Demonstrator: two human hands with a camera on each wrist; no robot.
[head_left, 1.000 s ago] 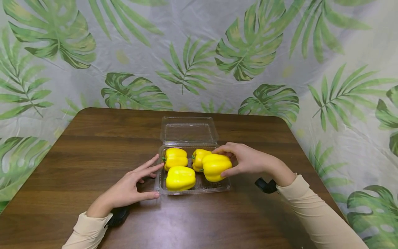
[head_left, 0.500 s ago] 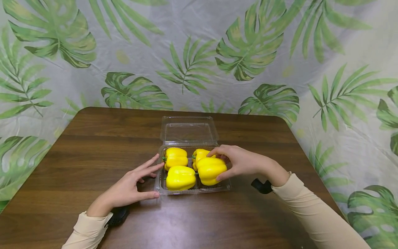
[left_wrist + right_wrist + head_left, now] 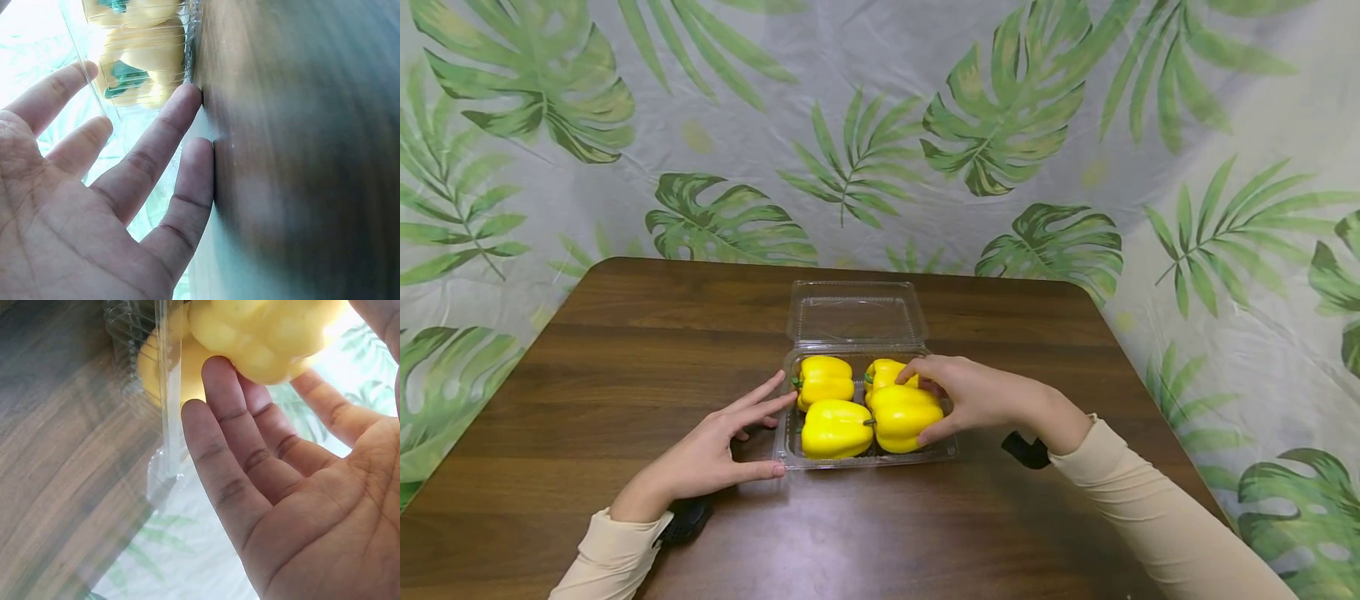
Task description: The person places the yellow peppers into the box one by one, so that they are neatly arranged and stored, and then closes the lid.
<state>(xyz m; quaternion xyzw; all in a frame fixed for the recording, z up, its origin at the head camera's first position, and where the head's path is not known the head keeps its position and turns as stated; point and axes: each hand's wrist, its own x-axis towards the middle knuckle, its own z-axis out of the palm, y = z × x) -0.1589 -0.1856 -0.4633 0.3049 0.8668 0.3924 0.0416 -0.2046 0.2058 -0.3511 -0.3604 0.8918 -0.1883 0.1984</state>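
A clear plastic clamshell container (image 3: 850, 464) lies open on the table, its lid (image 3: 856, 318) folded back. My right hand (image 3: 981, 398) grips a yellow bell pepper (image 3: 904, 425) between thumb and fingers, low in the front right of the container. In the right wrist view the lobed end of this bell pepper (image 3: 265, 344) shows above the fingers. Other yellow bell peppers lie front left (image 3: 837, 429), back left (image 3: 825, 382) and back right (image 3: 880, 375), the last partly hidden by the right hand. My left hand (image 3: 703, 450), fingers spread, touches the container's left side.
The brown wooden table (image 3: 647, 358) surrounds the container. A leaf-patterned cloth (image 3: 880, 142) hangs behind the table and along its sides. Black straps with camera mounts (image 3: 1026, 451) sit at both wrists.
My right hand has moved left and down with the bell pepper, from above the container's right side into its front right, beside the front left pepper. My left hand has not moved.
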